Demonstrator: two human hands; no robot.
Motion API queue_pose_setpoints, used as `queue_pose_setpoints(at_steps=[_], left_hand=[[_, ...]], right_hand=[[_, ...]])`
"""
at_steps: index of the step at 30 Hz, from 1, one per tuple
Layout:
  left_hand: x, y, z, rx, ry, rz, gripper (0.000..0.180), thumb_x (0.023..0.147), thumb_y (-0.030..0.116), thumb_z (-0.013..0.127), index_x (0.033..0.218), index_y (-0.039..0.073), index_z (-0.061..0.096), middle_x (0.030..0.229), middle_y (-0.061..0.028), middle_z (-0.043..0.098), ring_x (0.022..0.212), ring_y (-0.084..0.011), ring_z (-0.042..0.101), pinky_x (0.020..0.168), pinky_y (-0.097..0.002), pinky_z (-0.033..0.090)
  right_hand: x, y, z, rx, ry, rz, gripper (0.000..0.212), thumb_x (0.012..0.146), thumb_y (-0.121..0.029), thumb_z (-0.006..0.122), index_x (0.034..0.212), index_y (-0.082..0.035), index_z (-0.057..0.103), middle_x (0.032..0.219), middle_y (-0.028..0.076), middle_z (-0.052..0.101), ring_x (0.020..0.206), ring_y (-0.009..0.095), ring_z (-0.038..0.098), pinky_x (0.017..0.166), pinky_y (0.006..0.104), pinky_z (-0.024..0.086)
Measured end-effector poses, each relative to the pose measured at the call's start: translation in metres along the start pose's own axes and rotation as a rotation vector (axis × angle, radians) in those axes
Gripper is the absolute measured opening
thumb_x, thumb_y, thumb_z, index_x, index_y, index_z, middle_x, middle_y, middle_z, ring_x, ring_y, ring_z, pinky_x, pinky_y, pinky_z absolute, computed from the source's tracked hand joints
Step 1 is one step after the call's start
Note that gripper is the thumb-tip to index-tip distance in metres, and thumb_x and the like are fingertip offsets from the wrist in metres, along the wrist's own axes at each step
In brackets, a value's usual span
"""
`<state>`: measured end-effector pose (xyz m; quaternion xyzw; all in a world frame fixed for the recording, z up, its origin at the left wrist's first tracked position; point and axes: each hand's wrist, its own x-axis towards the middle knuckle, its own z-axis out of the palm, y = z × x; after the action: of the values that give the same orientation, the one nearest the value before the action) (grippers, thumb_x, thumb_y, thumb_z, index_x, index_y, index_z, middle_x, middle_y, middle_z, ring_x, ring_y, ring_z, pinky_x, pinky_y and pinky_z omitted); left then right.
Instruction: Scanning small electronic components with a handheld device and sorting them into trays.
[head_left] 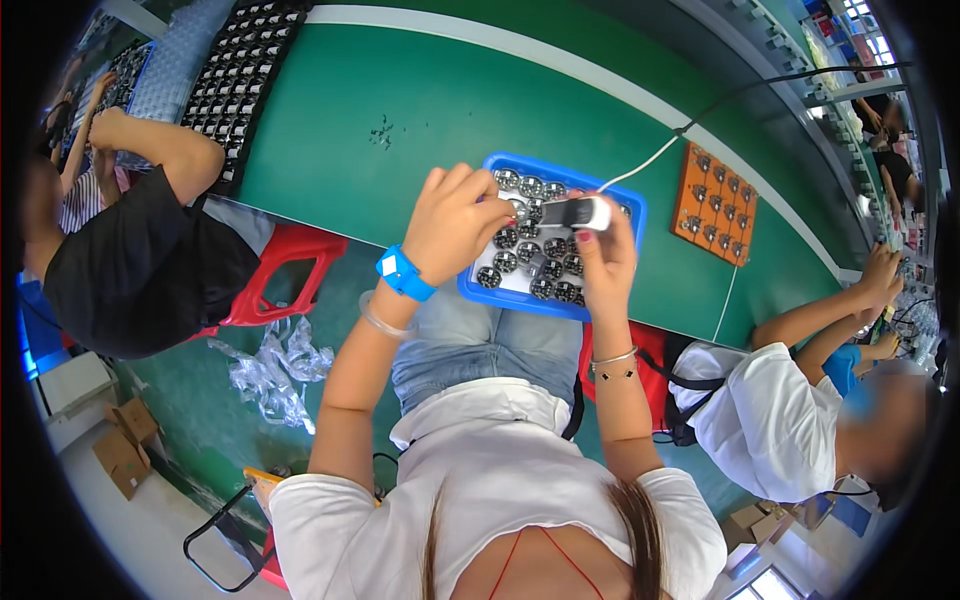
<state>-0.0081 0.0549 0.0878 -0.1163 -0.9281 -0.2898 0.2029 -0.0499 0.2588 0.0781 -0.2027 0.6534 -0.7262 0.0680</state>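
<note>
A blue plastic tray (640, 240) rests at the near table edge above my lap, holding several round, shiny, dark-centred parts (530, 187). Over its left half, my left hand (457, 215) is closed, thumb and fingertips pinched together beside one of the round parts. What sits in that pinch is too small to make out. My right hand (608, 265) grips a white-and-black handheld device (578, 212) with a pale cord (640, 168). The device's dark end points left toward my left fingertips and hides some of the parts beneath.
An orange board (716, 205) with rows of metal parts lies on the green table (430, 80) to the right. Black trays (245, 85) of small pieces stand far left. Co-workers sit on both sides. Clear plastic bags (275, 370) lie on the floor near a red stool (290, 270).
</note>
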Motion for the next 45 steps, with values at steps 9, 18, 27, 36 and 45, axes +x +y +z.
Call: queue_pose_setpoints(at_steps=[9,18,27,36,45], left_hand=[[0.006,0.006,0.003,-0.128,0.015,-0.008,0.012,0.074,0.017,0.073,0.085,0.014,0.07,0.079,0.0007,0.052,0.078,-0.0191,0.048,0.07,-0.0325,0.034],[0.006,0.004,-0.001,-0.097,-0.007,-0.016,0.014,0.073,0.019,0.074,0.085,0.014,0.07,0.082,0.0002,0.052,0.08,-0.0192,0.049,0.072,-0.0332,0.034],[0.012,-0.019,0.011,-0.002,-0.024,-0.08,0.009,0.075,0.022,0.072,0.079,0.014,0.07,0.083,-0.0004,0.053,0.084,-0.0196,0.049,0.073,-0.0345,0.034],[0.022,-0.009,0.004,-0.037,0.01,-0.012,0.009,0.073,0.017,0.073,0.08,0.013,0.069,0.081,0.0,0.052,0.082,-0.0192,0.05,0.073,-0.0341,0.034],[0.022,-0.021,0.006,0.118,0.001,0.03,0.009,0.072,0.017,0.072,0.079,0.013,0.068,0.082,-0.0006,0.052,0.083,-0.0192,0.05,0.074,-0.0339,0.035]], right_hand=[[0.005,-0.001,-0.006,-0.148,-0.122,-0.03,0.036,0.091,-0.004,0.057,0.126,0.0,0.049,0.125,0.015,0.057,0.117,0.024,0.053,0.101,0.0364,0.039],[0.005,0.001,-0.003,-0.124,-0.162,-0.02,0.036,0.092,-0.006,0.057,0.126,0.0,0.05,0.125,0.016,0.056,0.116,0.023,0.053,0.101,0.0356,0.039],[0.018,-0.003,-0.009,-0.033,0.043,0.005,0.037,0.094,-0.009,0.054,0.129,0.0,0.046,0.127,0.018,0.055,0.119,0.025,0.053,0.104,0.0371,0.038],[0.031,0.007,0.001,-0.198,-0.172,-0.038,0.035,0.09,-0.003,0.057,0.125,0.0,0.051,0.127,0.016,0.056,0.121,0.023,0.05,0.103,0.0352,0.039],[0.029,0.002,-0.006,-0.022,0.058,-0.019,0.037,0.094,-0.011,0.057,0.128,0.0,0.047,0.124,0.016,0.058,0.116,0.021,0.054,0.101,0.0339,0.04]])
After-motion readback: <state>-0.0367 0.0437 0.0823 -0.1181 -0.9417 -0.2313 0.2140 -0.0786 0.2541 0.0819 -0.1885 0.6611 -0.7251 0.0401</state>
